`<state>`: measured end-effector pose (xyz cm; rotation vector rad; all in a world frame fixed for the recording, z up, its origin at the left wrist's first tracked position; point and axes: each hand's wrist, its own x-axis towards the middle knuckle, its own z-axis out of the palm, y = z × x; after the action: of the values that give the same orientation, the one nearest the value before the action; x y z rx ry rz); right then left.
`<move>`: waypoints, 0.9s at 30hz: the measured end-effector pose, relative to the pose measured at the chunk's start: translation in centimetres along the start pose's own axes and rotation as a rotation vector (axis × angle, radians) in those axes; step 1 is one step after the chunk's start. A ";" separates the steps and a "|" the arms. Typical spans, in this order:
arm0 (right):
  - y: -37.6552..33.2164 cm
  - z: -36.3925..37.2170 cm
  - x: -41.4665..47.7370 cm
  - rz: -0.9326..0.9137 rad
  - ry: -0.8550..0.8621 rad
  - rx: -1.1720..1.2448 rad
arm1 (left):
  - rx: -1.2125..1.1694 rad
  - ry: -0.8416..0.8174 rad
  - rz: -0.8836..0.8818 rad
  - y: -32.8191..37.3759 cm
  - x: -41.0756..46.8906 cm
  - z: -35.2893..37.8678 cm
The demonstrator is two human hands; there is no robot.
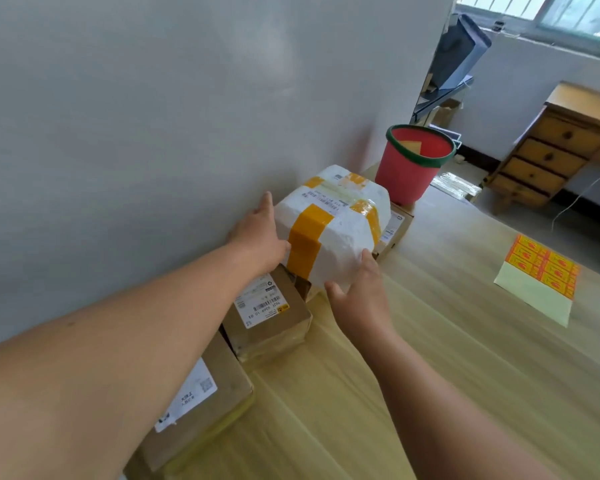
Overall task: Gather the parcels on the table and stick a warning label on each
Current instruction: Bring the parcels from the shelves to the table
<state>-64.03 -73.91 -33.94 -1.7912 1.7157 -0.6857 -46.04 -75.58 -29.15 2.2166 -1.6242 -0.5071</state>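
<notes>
Closest to me, along the table's [430, 358] left edge by the wall, is a brown box [205, 407] with a white paper on top. My left arm goes over it. Just past it, touching or almost touching, is a second brown box [274, 320] with a white paper too.

Next is the white foam parcel [336, 230] with yellow tape round it. It is right between my two hands. My left hand [257, 237] is flat on its left side, next to the wall, fingers straight and thumb on the tape. My right hand [361, 292] presses on its near right corner, fingers spread and not closed in a fist. So I squeeze it from both sides with flat hands. Its near edge hangs over the far end of the second brown box. I cannot tell if it rests there or is lifted.

Behind it a small brown box [395, 230] peeks out. Then comes a red bucket [413, 164] with a green rim.

Well apart, near the table's right edge, is the sheet of orange warning labels [541, 275].
</notes>
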 end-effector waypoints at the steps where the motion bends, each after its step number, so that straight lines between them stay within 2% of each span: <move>1: -0.4 0.0 -0.2 -0.003 0.007 -0.024 | 0.016 0.012 0.022 -0.5 -0.6 -0.4; 7: -5.2 0.1 -2.0 -0.131 0.080 -0.222 | 0.198 0.073 0.119 -4.4 -5.3 -3.9; 12: -10.5 0.9 -5.5 -0.336 -0.009 -0.302 | 0.325 0.138 0.102 -7.8 -10.6 -8.4; 18: -17.3 2.0 -12.9 -0.555 -0.093 -0.322 | 0.380 0.229 -0.061 -12.8 -20.6 -14.7; 27: -25.4 2.6 -30.9 -0.865 -0.180 -0.291 | 0.445 0.389 -0.271 -19.7 -42.3 -22.1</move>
<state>-45.66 -42.37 -17.45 -2.7279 0.8979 -0.5826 -30.95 -28.06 -15.70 2.6597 -1.3312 0.2448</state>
